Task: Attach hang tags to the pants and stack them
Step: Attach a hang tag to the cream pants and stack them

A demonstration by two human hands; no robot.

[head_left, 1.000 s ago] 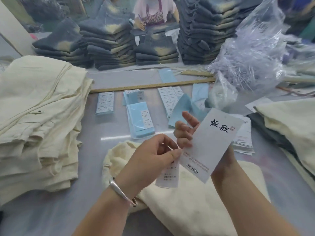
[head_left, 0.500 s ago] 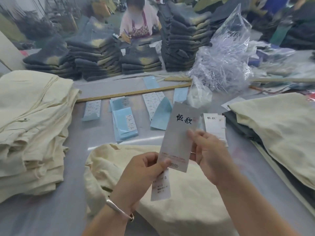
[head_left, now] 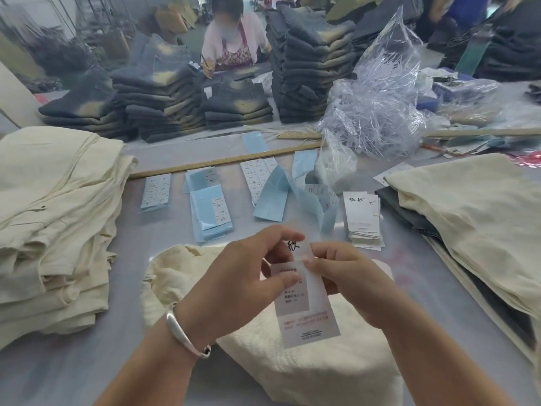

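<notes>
At far left, a tall stack of cream pants [head_left: 55, 230], its ragged right edge stopping short of the hands, a strip of bare grey table [head_left: 131, 244] between. Further back, sheets of size stickers [head_left: 155, 191] and blue backing papers [head_left: 211, 212] in a row before a long wooden ruler [head_left: 222, 161]. At centre, folded cream pants [head_left: 307, 373] lying on the table under both hands. Left hand [head_left: 234, 288], a silver bangle [head_left: 187, 332] on its wrist, pinching the white hang tag [head_left: 310, 323] and a smaller size label [head_left: 292, 297] over it. Right hand [head_left: 351, 285] pinching the tag's upper right edge. Beyond, a pile of spare hang tags [head_left: 363, 218]. At right, another cream stack [head_left: 468, 224], its near edge close to the right forearm.
</notes>
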